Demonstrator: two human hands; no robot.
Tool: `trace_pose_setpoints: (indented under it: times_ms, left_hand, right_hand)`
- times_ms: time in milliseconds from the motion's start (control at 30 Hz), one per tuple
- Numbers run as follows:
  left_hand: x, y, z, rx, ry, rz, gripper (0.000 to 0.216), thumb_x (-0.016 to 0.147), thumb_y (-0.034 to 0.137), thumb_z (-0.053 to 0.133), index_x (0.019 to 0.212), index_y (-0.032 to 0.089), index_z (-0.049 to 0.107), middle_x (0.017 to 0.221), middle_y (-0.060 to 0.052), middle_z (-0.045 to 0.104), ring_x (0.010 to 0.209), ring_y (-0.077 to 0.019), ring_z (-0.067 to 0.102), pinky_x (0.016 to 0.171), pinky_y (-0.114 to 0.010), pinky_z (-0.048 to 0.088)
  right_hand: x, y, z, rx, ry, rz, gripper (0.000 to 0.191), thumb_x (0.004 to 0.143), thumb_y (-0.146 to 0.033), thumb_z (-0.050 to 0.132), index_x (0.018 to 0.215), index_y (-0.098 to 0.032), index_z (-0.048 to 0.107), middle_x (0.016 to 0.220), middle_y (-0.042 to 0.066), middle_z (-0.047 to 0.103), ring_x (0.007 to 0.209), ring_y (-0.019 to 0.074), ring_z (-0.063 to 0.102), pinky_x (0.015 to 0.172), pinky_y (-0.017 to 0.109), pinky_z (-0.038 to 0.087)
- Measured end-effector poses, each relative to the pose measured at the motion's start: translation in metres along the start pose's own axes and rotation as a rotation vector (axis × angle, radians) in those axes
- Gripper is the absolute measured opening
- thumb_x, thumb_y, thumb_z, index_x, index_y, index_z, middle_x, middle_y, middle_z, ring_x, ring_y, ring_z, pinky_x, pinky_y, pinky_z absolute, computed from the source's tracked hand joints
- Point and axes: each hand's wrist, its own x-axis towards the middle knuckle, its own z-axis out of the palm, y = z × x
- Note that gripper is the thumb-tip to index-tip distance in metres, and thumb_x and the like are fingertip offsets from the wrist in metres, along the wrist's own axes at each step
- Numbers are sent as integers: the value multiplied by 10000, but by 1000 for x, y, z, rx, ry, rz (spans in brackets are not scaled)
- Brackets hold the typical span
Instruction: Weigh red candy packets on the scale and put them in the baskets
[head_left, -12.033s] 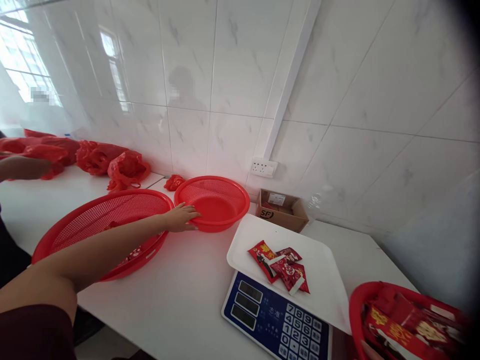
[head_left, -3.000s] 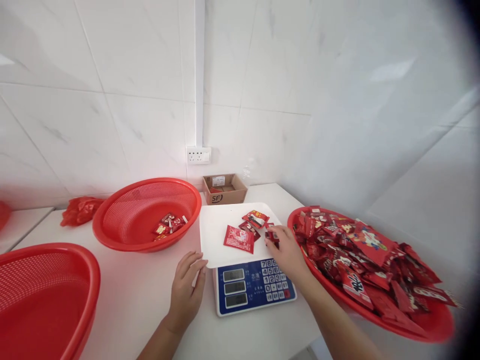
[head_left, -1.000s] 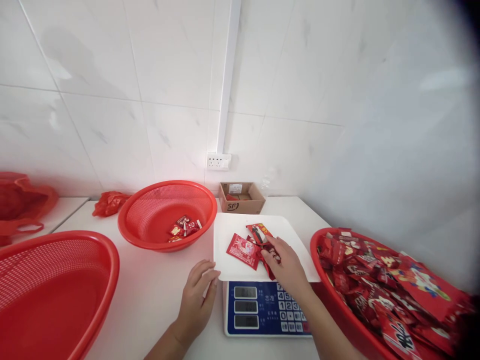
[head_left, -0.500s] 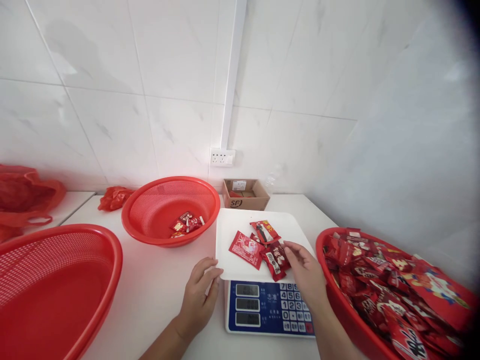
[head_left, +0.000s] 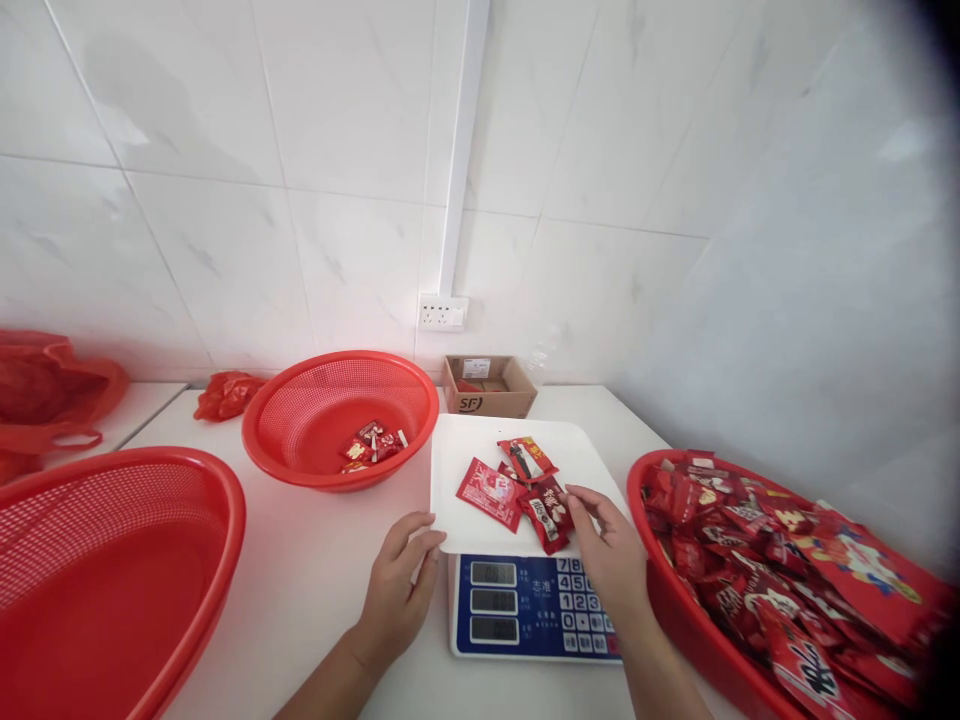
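Note:
In the head view a white weighing scale with a blue keypad panel stands in front of me. Several red snack packets lie in a loose group on its white tray. My right hand is at the tray's right front, thumb and forefinger closed on the edge of a dark red snack packet. At the tray's left front corner is my left hand, its fingers partly bent and apart, the fingertips against the rim, holding nothing. My right hand covers part of the keypad.
On the right, a red basket is heaped with red packets. A round red basket at back left holds several packets. Another red basket stands at near left. Behind the scale is a cardboard box; red plastic bags lie left.
The view has shifted very slightly. Both hands keep nearly the same places, and the packets on the tray lie much as before. The scale's top display looks different.

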Motion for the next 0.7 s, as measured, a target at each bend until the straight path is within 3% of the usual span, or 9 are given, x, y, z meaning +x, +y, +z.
trace_pose_setpoints:
  times_ms: [200, 267, 333, 400, 500, 600, 700]
  left_hand:
    - [0, -1, 1, -5, -9, -23, 211, 876, 128, 496, 1014, 221, 625, 1105, -86, 621, 1042, -191, 614, 857, -309, 541]
    - [0, -1, 1, -10, -12, -28, 208, 879, 132, 491, 1012, 220, 625, 1107, -88, 621, 1044, -192, 615, 858, -311, 542]
    - [0, 0, 1, -14, -14, -30, 206, 883, 136, 486, 1011, 220, 624, 1106, -89, 622, 1039, -191, 618, 851, -308, 544]
    - [1, 1, 0, -15, -15, -30, 202, 887, 143, 481, 1009, 218, 623, 1101, -90, 625, 1029, -191, 624, 839, -305, 549]
    - [2, 1, 0, -12, -10, -22, 202, 890, 142, 474, 1008, 215, 621, 1090, -90, 626, 1016, -190, 630, 835, -307, 551]
    - [2, 1, 1, -12, -9, -15, 198, 887, 136, 478, 999, 214, 622, 1088, -87, 623, 1021, -187, 626, 845, -306, 545]
    - [3, 1, 1, -18, -8, -6, 196, 884, 129, 481, 992, 210, 623, 1084, -86, 618, 1019, -183, 621, 852, -305, 536]
  right_hand:
    - [-39, 40, -21, -18, 251, -250, 258, 794, -416, 586, 892, -184, 642, 917, 95, 660, 884, 218, 608, 860, 404, 472]
    - [-57, 61, -33, -37, 278, -263, 268, 782, -437, 594, 873, -186, 628, 889, 89, 642, 834, 211, 603, 807, 389, 489]
    - [-72, 80, -43, -86, 273, -169, 347, 740, -520, 601, 842, -189, 619, 839, 86, 643, 791, 223, 610, 754, 385, 503]
    - [-80, 94, -51, -135, 244, 21, 454, 683, -613, 594, 840, -188, 618, 838, 99, 661, 793, 252, 626, 735, 398, 511]
    - [-80, 103, -55, -84, 137, 259, 605, 688, -670, 530, 1027, -173, 596, 1047, 140, 668, 940, 284, 633, 812, 413, 507]
    - [-73, 103, -52, -81, 30, 331, 711, 711, -676, 490, 1202, -163, 535, 1210, 153, 615, 1080, 298, 591, 924, 438, 460]
    - [-69, 99, -50, -138, -33, 333, 700, 708, -687, 476, 1178, -179, 577, 1202, 136, 633, 1118, 309, 570, 962, 443, 432]
